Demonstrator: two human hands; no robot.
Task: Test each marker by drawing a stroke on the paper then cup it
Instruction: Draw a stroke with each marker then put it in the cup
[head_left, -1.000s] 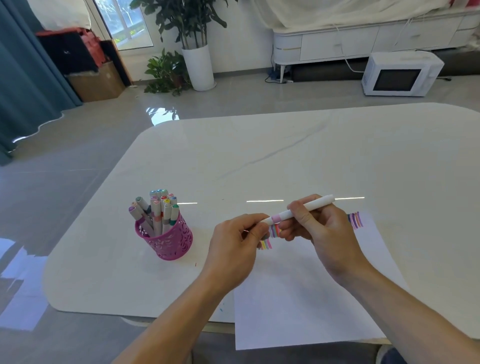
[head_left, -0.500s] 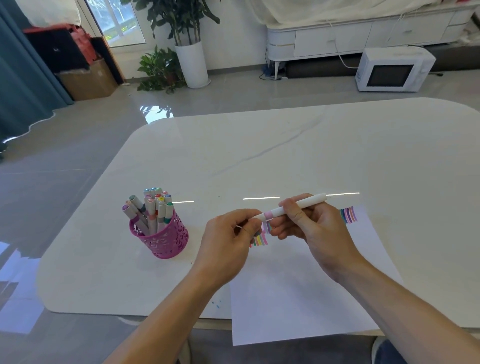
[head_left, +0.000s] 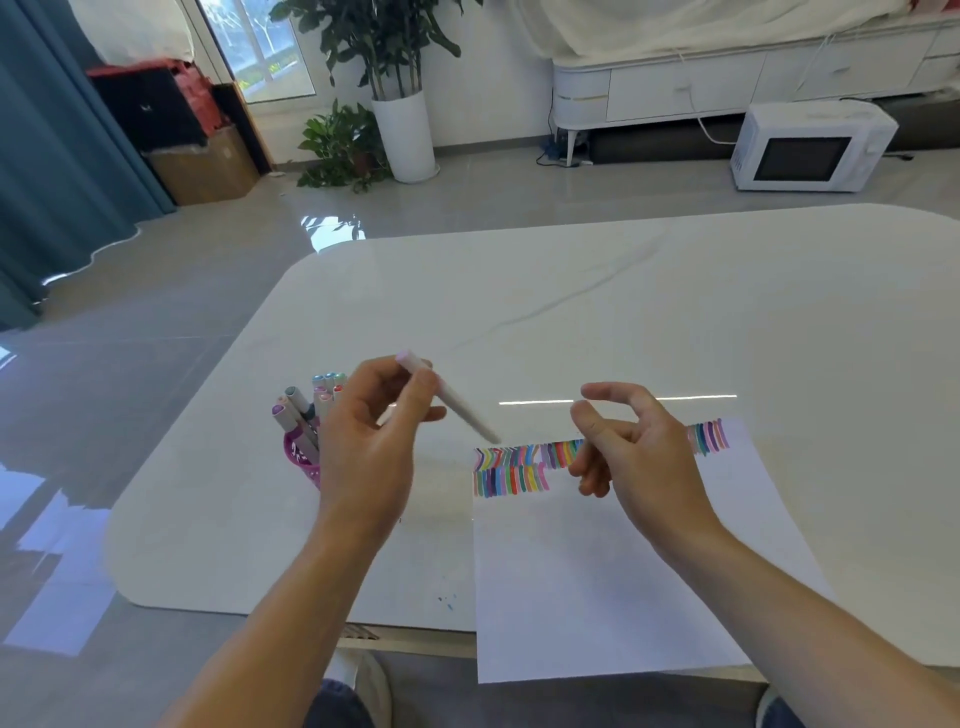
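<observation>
No text, brand, number or sign can be read. The white marker (head_left: 460, 408) is motion-blurred, so any barrel print is illegible. On the markers (head_left: 297, 410) standing in the pink cup (head_left: 300, 456), barrel print is too small to tell. The paper (head_left: 597, 571) carries colour strokes only, none forming letters. The black case (head_left: 150, 111) on the floor at far left has a small white mark, too small to read.
</observation>
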